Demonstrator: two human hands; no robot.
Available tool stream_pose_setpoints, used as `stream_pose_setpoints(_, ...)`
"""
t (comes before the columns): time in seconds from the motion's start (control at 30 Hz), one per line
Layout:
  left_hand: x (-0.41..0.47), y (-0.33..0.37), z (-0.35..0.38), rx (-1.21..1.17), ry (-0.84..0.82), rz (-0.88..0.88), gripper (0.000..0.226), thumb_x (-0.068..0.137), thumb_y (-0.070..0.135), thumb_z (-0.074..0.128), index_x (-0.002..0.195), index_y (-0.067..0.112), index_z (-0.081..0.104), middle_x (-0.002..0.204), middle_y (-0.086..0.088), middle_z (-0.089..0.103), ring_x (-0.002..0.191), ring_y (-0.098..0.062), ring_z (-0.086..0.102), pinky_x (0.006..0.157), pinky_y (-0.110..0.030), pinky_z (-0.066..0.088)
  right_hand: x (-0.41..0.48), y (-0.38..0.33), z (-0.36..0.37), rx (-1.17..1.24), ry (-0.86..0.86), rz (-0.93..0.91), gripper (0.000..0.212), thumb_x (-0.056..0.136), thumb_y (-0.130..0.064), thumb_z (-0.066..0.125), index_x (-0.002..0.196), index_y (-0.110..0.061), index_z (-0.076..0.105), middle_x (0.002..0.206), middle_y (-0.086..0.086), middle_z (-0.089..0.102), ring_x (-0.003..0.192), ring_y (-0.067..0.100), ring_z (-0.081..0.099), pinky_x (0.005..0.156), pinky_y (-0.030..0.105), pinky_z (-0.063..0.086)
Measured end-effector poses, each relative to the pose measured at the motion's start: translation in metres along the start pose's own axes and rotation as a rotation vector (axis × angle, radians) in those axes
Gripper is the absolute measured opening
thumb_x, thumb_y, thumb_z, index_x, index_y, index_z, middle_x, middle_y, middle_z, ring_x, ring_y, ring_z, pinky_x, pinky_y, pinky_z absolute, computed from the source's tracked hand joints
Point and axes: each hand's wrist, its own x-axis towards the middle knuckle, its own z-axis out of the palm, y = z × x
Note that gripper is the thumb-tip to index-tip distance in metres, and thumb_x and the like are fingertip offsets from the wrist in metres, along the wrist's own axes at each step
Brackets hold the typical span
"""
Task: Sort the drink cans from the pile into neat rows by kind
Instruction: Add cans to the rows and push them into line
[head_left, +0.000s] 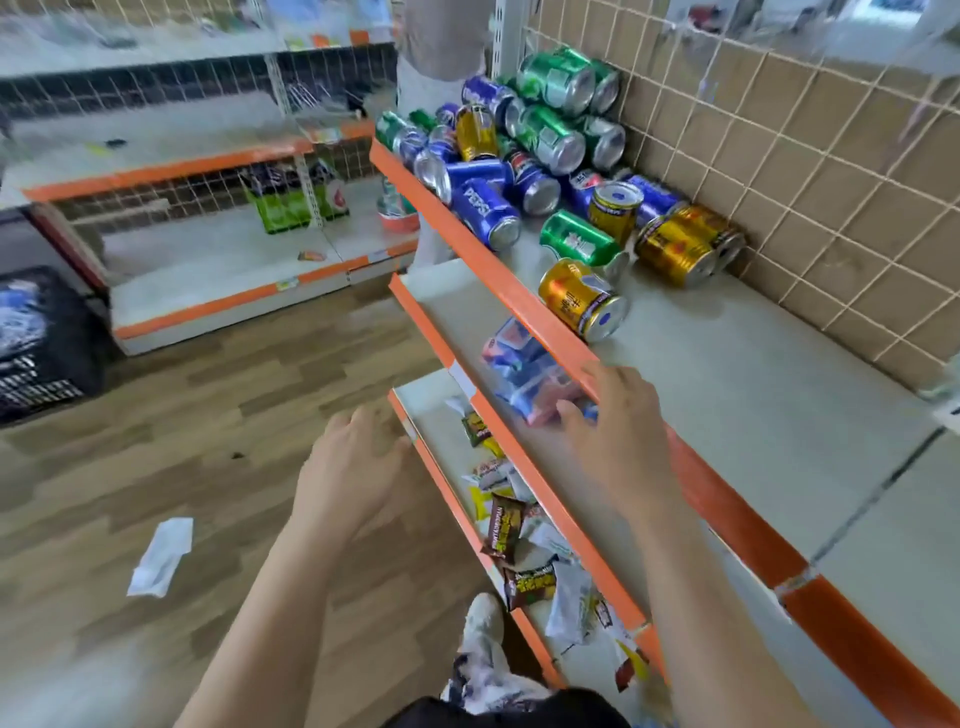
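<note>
A: In the head view, where are the drink cans found?

B: The pile of cans (540, 156) is heaped at the far end of the top shelf (753, 374), pressed into the corner formed by its back edge and the wire grid (805, 156). That grid is probably what keeps the heap from rolling off. The green cans (556, 83) are stacked highest. The blue cans (485, 213) are spilled toward the orange front edge. A gold pair (675, 249) is lodged against the back edge, and a single gold can (582, 299) lies on its side by the front edge. No rows are formed yet, so the sorting is judged barely begun.

A: And how are the hands held?

B: Both are spread, and nothing is gripped. The right hand (618, 431) is stretched over the front edge of the top shelf, near the single gold can but apart from it (likely the first one to be taken). The left hand (348, 467) is held lower and apart from the right hand, just beside the front edge of the bottom shelf (431, 415).

A: What cannot be made out?

B: Most labels are blurred, and the cans under the heap are hidden, so no count by kind can be given. Whether the right fingertips touch the front edge cannot be told. A wrapped pack (524, 374) on the middle shelf is partly covered by the right thumb, and its contents are not identified. The snack packets (514, 540) on the bottom shelf are partly cut off by the right forearm.
</note>
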Motion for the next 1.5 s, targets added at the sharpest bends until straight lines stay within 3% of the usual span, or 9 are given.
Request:
stream_pose_setpoints(0.23, 0.114, 0.061, -0.016, -0.013, 0.011, 0.182, 0.043, 0.092, 0.038, 0.052, 0.127, 0.013, 0.049, 0.126, -0.007, 0.052, 0.117, -0.024, 0.047, 0.083, -0.028, 0.033, 0.113, 0.009, -0.003, 0.035, 0.166, 0.051, 0.039, 0.081, -0.015, 0.067, 0.119, -0.008, 0.058, 0.117, 0.014, 0.057, 0.11, 0.036, 0.048, 0.093, 0.041, 0.039)
stream_pose_setpoints(0.4, 0.158, 0.094, -0.008, -0.058, -0.066, 0.362, 0.048, 0.091, 0.036, 0.054, 0.136, 0.02, 0.045, 0.137, -0.002, 0.049, 0.129, -0.02, 0.041, 0.099, -0.028, 0.031, 0.144, 0.021, 0.004, 0.046, -0.017, 0.129, 0.046, 0.085, -0.028, 0.063, 0.127, -0.014, 0.051, 0.125, 0.009, 0.052, 0.121, 0.026, 0.041, 0.097, 0.033, 0.033)
stream_pose_setpoints(0.7, 0.26, 0.148, -0.009, -0.065, -0.139, 0.808, 0.04, 0.088, 0.037, 0.056, 0.123, 0.017, 0.057, 0.121, 0.002, 0.059, 0.111, -0.018, 0.054, 0.088, -0.019, 0.034, 0.167, 0.01, 0.014, -0.068, -0.219, 0.253, 0.061, 0.083, -0.052, 0.059, 0.136, -0.031, 0.038, 0.13, -0.009, 0.047, 0.118, 0.013, 0.043, 0.095, 0.028, 0.035)
stream_pose_setpoints(0.8, 0.293, 0.172, -0.001, -0.029, -0.283, 0.935, 0.041, 0.087, 0.036, 0.058, 0.123, 0.017, 0.058, 0.119, 0.0, 0.059, 0.112, -0.021, 0.054, 0.094, -0.03, 0.039, 0.177, -0.006, 0.015, -0.199, -0.263, 0.33, 0.067, 0.08, -0.063, 0.053, 0.137, -0.034, 0.033, 0.133, -0.009, 0.045, 0.12, 0.014, 0.043, 0.096, 0.03, 0.037)
stream_pose_setpoints(1.03, 0.332, 0.216, 0.026, 0.051, -0.5, 1.277, 0.039, 0.082, 0.027, 0.066, 0.118, 0.012, 0.062, 0.115, -0.008, 0.061, 0.109, -0.028, 0.054, 0.091, -0.03, 0.038, 0.194, -0.023, 0.026, -0.418, -0.345, 0.467, 0.083, 0.071, -0.069, 0.058, 0.14, -0.033, 0.027, 0.132, -0.007, 0.046, 0.12, 0.019, 0.045, 0.091, 0.034, 0.041)
stream_pose_setpoints(1.13, 0.327, 0.234, 0.042, 0.117, -0.492, 1.467, 0.035, 0.074, 0.031, 0.065, 0.102, 0.01, 0.066, 0.101, -0.01, 0.065, 0.096, -0.034, 0.058, 0.088, -0.033, 0.038, 0.195, -0.027, 0.026, -0.378, -0.272, 0.542, 0.066, 0.068, -0.063, 0.061, 0.124, -0.033, 0.041, 0.118, -0.008, 0.053, 0.111, 0.018, 0.05, 0.082, 0.033, 0.042)
stream_pose_setpoints(1.3, 0.311, 0.254, 0.064, 0.393, -0.467, 1.653, 0.068, 0.078, 0.032, 0.068, 0.136, 0.02, 0.036, 0.13, -0.003, 0.045, 0.117, -0.024, 0.037, 0.095, -0.033, 0.035, 0.188, -0.026, 0.017, -0.206, -0.106, 0.656, 0.066, 0.066, -0.055, 0.069, 0.124, -0.034, 0.045, 0.12, -0.014, 0.054, 0.111, 0.013, 0.052, 0.087, 0.029, 0.044)
stream_pose_setpoints(1.4, 0.298, 0.26, 0.075, 0.534, -0.325, 1.669, 0.083, 0.074, 0.048, 0.068, 0.141, 0.02, 0.026, 0.135, -0.002, 0.044, 0.121, -0.024, 0.034, 0.095, -0.034, 0.032, 0.175, -0.021, 0.006, 0.02, 0.095, 0.751, 0.073, 0.062, -0.048, 0.079, 0.125, -0.034, 0.044, 0.116, -0.016, 0.055, 0.106, 0.008, 0.054, 0.089, 0.025, 0.044)
stream_pose_setpoints(1.5, 0.289, 0.26, 0.081, 0.497, -0.254, 1.619, 0.072, 0.074, 0.048, 0.068, 0.132, 0.02, 0.036, 0.13, -0.002, 0.05, 0.118, -0.024, 0.04, 0.092, -0.034, 0.033, 0.162, -0.015, -0.002, 0.218, 0.318, 0.844, 0.07, 0.062, -0.034, 0.084, 0.121, -0.033, 0.047, 0.107, -0.022, 0.055, 0.096, -0.001, 0.055, 0.077, 0.009, 0.041)
